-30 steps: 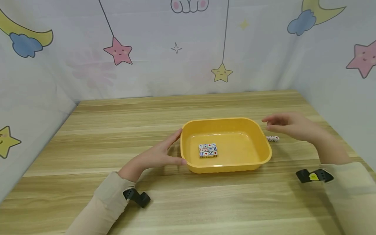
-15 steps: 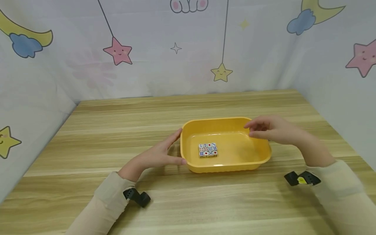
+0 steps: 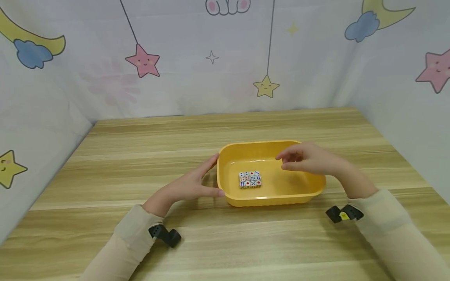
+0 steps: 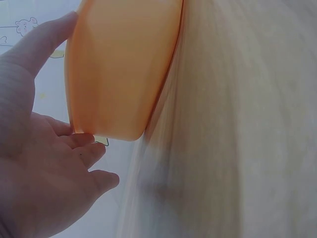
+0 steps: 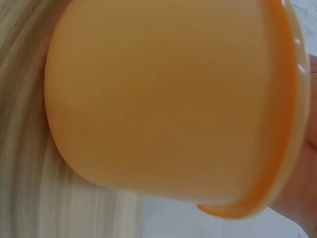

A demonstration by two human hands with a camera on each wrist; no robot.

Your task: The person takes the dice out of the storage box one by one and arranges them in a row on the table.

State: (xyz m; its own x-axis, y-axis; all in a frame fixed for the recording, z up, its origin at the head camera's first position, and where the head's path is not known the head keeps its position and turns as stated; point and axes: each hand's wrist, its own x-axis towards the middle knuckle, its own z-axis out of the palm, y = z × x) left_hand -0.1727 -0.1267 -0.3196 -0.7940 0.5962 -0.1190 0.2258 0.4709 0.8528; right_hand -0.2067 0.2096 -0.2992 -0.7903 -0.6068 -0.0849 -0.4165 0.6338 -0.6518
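In the head view, a yellow plastic tray (image 3: 274, 200) sits on the wooden table. A neat block of several small white dice (image 3: 250, 179), with red and blue pips, lies in its left half. My left hand (image 3: 190, 187) steadies the tray's left end, thumb and index finger spread against the rim. The left wrist view shows these fingers touching the tray's outer wall (image 4: 124, 69). Above the tray's right half hovers my right hand (image 3: 309, 159), its fingers loosely bent and apart from the thumb, with nothing visible between them. In the right wrist view the tray wall (image 5: 158, 99) hides most of it.
Wood-grain tabletop (image 3: 140, 156) surrounds the tray. A white cloth with stars and moons (image 3: 175, 89) hangs behind and at both sides. Black wrist cameras (image 3: 165, 235) are strapped to both sleeves.
My right hand has moved left, from above a short row of dice outside the tray to over its inside. That row is now hidden behind the hand. The left hand stays put.
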